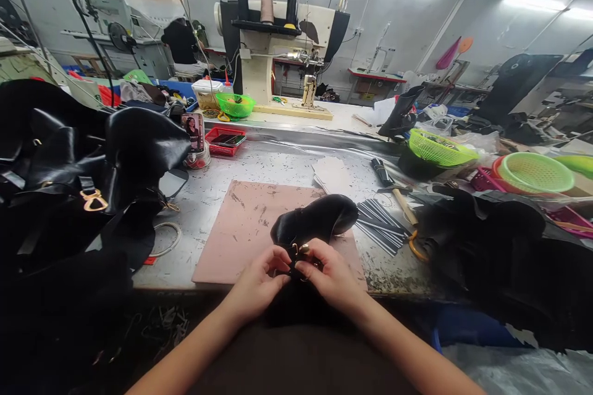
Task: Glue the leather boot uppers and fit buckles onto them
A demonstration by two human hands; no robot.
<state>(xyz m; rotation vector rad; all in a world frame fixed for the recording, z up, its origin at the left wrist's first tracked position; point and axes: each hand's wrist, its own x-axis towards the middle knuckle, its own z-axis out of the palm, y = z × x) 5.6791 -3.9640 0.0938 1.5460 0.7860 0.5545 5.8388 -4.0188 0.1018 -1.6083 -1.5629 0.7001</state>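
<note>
A glossy black leather boot upper (315,219) lies with its rounded foot part on the pink board (227,237). Its dark shaft hangs over the table edge toward my body. At the ankle, gold-coloured metal buckle hardware (304,249) shows between my hands. My left hand (263,274) pinches the black material left of the hardware, thumb and fingers closed. On the other side, my right hand (328,270) has thumb and index finger closed around the buckle area. The exact bit of strap under my fingertips is partly hidden.
Black boot uppers with gold buckles (95,199) are heaped at left. A hammer (402,200), striped strips (382,225) and pale cut pieces (332,176) lie beyond the board. Black leather pieces (491,234) cover the right side. A sewing machine (282,49) stands behind.
</note>
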